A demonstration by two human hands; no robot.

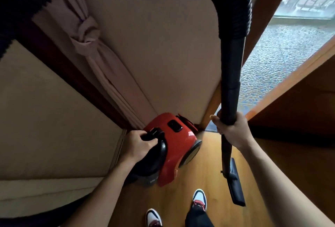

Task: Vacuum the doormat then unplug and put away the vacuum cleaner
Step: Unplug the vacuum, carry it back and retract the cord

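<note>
A red and black canister vacuum cleaner (176, 143) hangs low over the wooden floor, near the corner of the wall. My left hand (136, 145) is closed around its black carry handle. My right hand (231, 129) grips the black wand (230, 85), which stands nearly upright. The ribbed black hose (241, 4) arcs up from the wand across the top of the view and down the left side. The flat black floor nozzle (235, 185) sits at the wand's lower end, just above the floor. No doormat or plug is in view.
A tied-back beige curtain (88, 34) hangs along the wall on the left. A wooden door frame (290, 76) opens onto a pebbled balcony floor (282, 51) at the right. My two sneakered feet (199, 199) stand on the wooden floor (203, 187) below.
</note>
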